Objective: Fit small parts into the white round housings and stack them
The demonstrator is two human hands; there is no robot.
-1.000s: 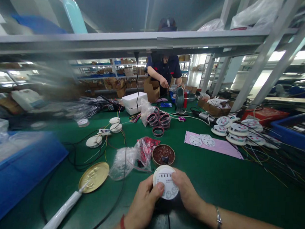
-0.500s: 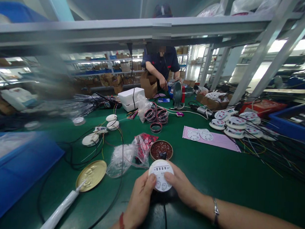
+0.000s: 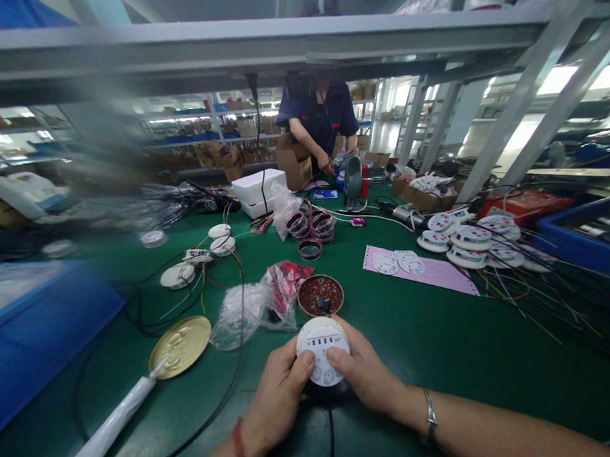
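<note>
A round white meter dial unit (image 3: 323, 349) with a row of small number windows and printed circles sits between my two hands. My left hand (image 3: 282, 381) grips its left edge, thumb pressed on the face. On the other side my right hand (image 3: 365, 367) holds the right edge, with its thumb on the face too. What lies beneath the unit is mostly hidden; a black cable (image 3: 330, 429) runs from below it towards me. Just beyond stands a round tin (image 3: 302, 310) of brown grains with a small black part (image 3: 324, 304) in it.
Left are a gold lid (image 3: 193, 341) with a white-wrapped tool (image 3: 118, 415), a plastic bag (image 3: 237, 313) and a blue bin (image 3: 40, 352). A pink sheet (image 3: 443, 277) with dial plates and stacked white units (image 3: 469, 237) lie right. A co-worker (image 3: 319, 116) stands across the bench.
My view has shifted slightly, so the bench things sit a little higher and further left. Both hands keep hold of the dial unit, its face a little more towards me.
</note>
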